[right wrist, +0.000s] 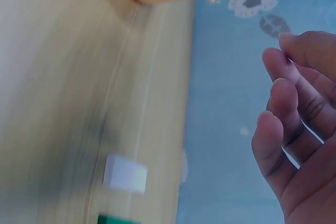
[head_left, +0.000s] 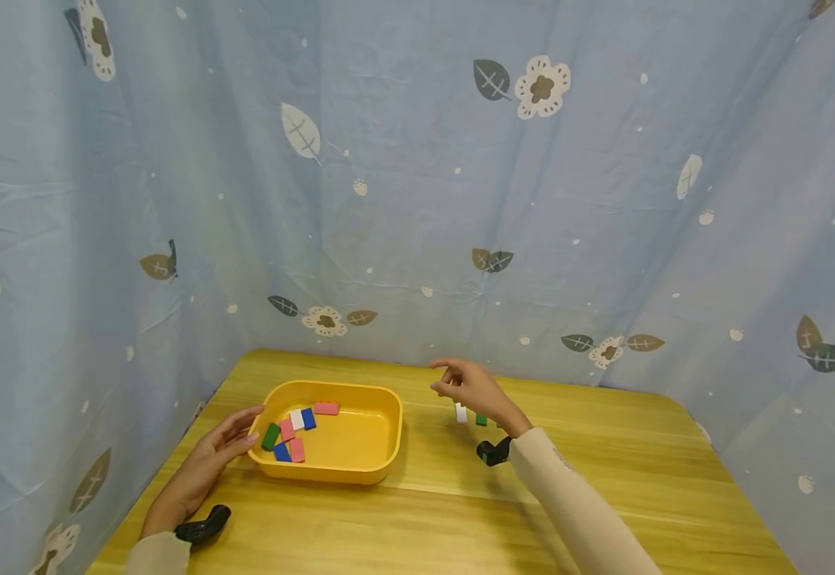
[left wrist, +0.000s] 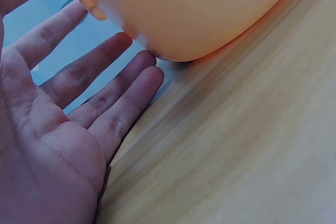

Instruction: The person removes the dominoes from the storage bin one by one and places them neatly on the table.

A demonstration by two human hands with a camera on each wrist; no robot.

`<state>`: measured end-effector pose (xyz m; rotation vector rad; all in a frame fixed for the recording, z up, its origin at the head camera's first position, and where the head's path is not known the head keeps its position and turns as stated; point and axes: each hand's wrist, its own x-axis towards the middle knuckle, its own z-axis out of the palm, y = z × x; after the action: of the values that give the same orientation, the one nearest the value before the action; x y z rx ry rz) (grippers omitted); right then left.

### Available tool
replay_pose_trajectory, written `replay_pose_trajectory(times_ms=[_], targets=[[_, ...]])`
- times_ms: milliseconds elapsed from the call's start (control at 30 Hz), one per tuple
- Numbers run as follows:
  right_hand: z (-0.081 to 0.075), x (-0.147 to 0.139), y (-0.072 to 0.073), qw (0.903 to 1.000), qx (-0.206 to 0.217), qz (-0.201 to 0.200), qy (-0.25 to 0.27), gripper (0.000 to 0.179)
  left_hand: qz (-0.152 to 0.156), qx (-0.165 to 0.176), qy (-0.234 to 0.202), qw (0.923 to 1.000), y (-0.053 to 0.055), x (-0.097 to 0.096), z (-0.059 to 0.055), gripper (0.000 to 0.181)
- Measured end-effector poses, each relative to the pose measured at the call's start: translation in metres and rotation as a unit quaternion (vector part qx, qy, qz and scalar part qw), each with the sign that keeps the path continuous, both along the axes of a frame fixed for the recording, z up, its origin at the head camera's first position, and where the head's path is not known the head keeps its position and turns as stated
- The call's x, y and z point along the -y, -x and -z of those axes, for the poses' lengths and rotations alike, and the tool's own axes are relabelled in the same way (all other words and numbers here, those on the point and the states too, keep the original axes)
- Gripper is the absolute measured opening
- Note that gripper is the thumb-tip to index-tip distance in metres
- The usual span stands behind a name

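Note:
My left hand (head_left: 216, 454) rests against the left end of a yellow plastic tub (head_left: 317, 473), its fingers fairly straight and the thumb at the rim. In the left wrist view, the fingertips touch the tub's outer wall (left wrist: 194, 14). Inside the tub lie several small rectangular blocks: a green block (head_left: 271, 436), a white block (head_left: 297, 419), plus pink and blue ones. My right hand (head_left: 478, 391) hovers over the table to the tub's right, fingers loosely bent and holding nothing. Below it stand a white block (head_left: 461, 413) and a green block (head_left: 481, 419); the forearm partly hides another green one.
The wooden table (head_left: 432, 535) has a yellowish grain. A blue patterned curtain (head_left: 417, 200) hangs along its back and sides. Black devices are strapped at the left wrist (head_left: 204, 525) and the right wrist (head_left: 492, 452).

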<state>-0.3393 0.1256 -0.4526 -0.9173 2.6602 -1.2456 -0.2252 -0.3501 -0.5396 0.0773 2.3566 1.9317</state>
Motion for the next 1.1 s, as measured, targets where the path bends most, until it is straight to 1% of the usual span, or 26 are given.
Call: replay_pose_trajectory(times_ms=[233, 467, 633, 733, 867, 1100], targets=[[0.000, 0.030, -0.001, 0.9994, -0.007, -0.034, 0.009, 0.038, -0.003, 0.005, 0.000, 1.0000, 0.000, -0.002, -0.001, 0.064], [-0.001, 0.060, -0.002, 0.9978, 0.007, -0.066, 0.008, 0.038, -0.001, 0.003, -0.001, 1.0000, 0.000, -0.003, 0.000, 0.064], [-0.003, 0.080, -0.002, 0.9967, 0.003, -0.081, 0.003, 0.036, -0.004, 0.008, 0.000, 1.0000, 0.001, -0.002, -0.001, 0.065], [-0.002, 0.090, -0.001, 0.9963, 0.007, -0.086, -0.003, 0.036, -0.005, 0.014, 0.001, 0.9999, 0.002, -0.003, -0.001, 0.066], [0.000, 0.100, 0.001, 0.9949, 0.026, -0.095, -0.019, 0.037, -0.003, 0.018, 0.001, 0.9998, 0.001, -0.003, -0.001, 0.066], [0.002, 0.115, 0.005, 0.9923, 0.037, -0.109, -0.047, 0.039, -0.006, 0.012, 0.004, 0.9999, 0.001, -0.003, -0.001, 0.066]])
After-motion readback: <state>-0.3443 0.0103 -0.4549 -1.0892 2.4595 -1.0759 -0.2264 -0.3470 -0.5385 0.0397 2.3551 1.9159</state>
